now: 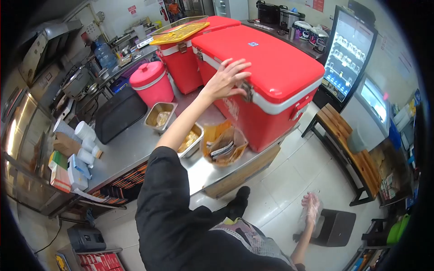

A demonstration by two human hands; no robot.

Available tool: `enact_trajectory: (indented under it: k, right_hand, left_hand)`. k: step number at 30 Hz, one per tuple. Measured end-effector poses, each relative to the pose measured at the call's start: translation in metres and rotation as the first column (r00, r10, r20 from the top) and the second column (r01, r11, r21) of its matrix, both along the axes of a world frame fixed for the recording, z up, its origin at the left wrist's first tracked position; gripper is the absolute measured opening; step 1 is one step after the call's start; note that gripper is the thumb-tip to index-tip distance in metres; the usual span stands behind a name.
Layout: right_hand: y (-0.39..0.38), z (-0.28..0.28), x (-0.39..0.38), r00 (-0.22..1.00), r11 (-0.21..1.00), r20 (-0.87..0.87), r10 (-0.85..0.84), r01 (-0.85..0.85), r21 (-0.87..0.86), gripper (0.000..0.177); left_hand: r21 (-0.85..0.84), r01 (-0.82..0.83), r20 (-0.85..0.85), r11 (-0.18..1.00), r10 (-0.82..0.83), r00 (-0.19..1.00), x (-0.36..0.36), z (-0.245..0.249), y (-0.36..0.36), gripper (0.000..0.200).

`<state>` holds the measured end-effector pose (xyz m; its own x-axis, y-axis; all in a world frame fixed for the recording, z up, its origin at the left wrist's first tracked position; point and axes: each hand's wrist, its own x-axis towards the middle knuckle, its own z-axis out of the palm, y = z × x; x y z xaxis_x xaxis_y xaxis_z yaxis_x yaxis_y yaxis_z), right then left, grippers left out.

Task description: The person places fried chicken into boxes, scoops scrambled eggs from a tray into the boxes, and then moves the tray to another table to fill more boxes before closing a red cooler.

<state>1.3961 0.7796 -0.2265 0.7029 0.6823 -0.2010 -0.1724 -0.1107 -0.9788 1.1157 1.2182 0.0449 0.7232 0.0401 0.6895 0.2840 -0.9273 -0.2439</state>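
My left hand (228, 80), bare, reaches over the front of a big red cooler box (266, 54). Its fingers are spread at the lid's edge, and the thumb is by the metal latch (247, 91). The lid is down. Low on the right hangs my right hand (311, 205) in a clear plastic glove, its fingers loosely bent and apart, with nothing visible in them. Below my left arm, a clear plastic bag (224, 144) with dark and orange contents stands on the steel counter (199, 180). Beside it are two metal pans (161, 115) with food in them, one partly hidden by my arm.
A pink round cooler (151, 82), a second red cooler (181, 67) with a yellow tray (181, 34) on top, and a black tray (120, 113) stand further left. Right of me are a dark stool (334, 228), a wooden bench (350, 144) and a drinks fridge (346, 56).
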Motion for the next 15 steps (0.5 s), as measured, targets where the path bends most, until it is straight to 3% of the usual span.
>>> enact_trajectory:
  k: [3,4,6,8,9,10,11,12,14,15]
  right_hand:
    - [0.066,0.064,0.027,0.991,0.999,0.136,0.015,-0.021,0.041,0.032]
    - [0.082,0.082,0.034,0.981,0.999,0.195,0.002,-0.010,0.036,0.032]
    - [0.122,0.123,0.058,0.932,0.988,0.351,0.089,-0.129,0.090,0.027]
    - [0.158,0.168,0.073,0.825,0.982,0.560,0.072,-0.158,0.107,0.022]
    - [0.177,0.202,0.074,0.644,0.992,0.763,0.058,-0.122,0.028,0.020]
    - [0.195,0.244,0.062,0.640,0.971,0.767,0.032,-0.202,0.128,0.020]
    - [0.214,0.272,0.051,0.601,0.944,0.791,-0.112,-0.185,0.274,0.033]
    - [0.232,0.304,0.040,0.481,0.912,0.860,-0.173,-0.252,0.324,0.044]
    - [0.271,0.344,0.043,0.246,0.865,0.933,-0.261,-0.370,0.340,0.072]
    - [0.295,0.356,0.042,0.248,0.841,0.920,-0.304,-0.384,0.382,0.072]
  left_hand:
    - [0.049,0.161,-0.091,0.986,-0.156,0.984,0.016,0.010,0.017,0.068]
    - [0.038,0.157,-0.089,0.987,-0.153,0.984,0.015,0.011,0.014,0.068]
    - [0.209,0.030,-0.186,0.978,0.010,0.982,0.012,0.021,0.007,0.067]
    - [0.226,-0.009,-0.113,0.974,0.036,0.993,0.016,0.042,0.004,0.063]
    - [0.242,-0.064,0.010,0.968,0.063,0.998,0.020,0.060,0.001,0.060]
    - [0.247,-0.126,0.139,0.961,0.093,0.986,0.024,0.077,-0.003,0.059]
    - [0.221,-0.175,0.167,0.959,0.140,0.976,0.032,0.097,-0.001,0.060]
    - [0.187,-0.220,0.192,0.957,0.184,0.964,0.044,0.116,0.005,0.062]
    - [0.247,-0.090,0.413,0.965,-0.021,0.911,0.090,0.162,0.017,0.037]
    - [0.225,-0.079,0.411,0.971,-0.021,0.911,0.109,0.180,0.022,0.037]
